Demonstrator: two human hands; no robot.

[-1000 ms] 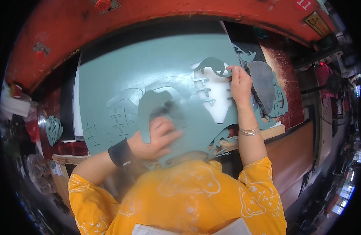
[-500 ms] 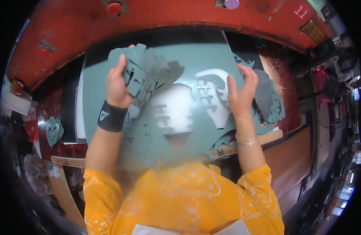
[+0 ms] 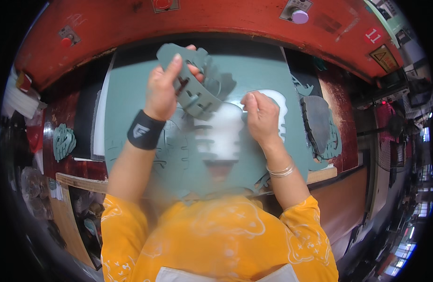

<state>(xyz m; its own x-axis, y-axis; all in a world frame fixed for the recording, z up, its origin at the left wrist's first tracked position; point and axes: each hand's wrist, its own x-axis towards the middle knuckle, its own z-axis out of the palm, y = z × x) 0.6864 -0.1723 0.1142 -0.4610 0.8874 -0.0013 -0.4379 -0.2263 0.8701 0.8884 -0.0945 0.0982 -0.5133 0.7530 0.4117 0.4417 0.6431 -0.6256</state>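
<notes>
- Our left hand (image 3: 163, 91) clasps slotted green cut-outs (image 3: 203, 97) above the green sheet (image 3: 128, 89)
- Our right hand (image 3: 262, 115) curls closed over it; we cannot tell whether it pinches anything
- Blur softens the cut-outs' far edges

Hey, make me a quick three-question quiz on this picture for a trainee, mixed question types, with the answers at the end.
1. Which hand holds the slotted green pieces?
a) left
b) right
c) neither

2. True or false: white shows through a cut-out opening in the green sheet.

3. Fill in the blank: the silvery bangles are on the ____ wrist.

Key:
1. a, the left hand.
2. True.
3. Right.
</notes>
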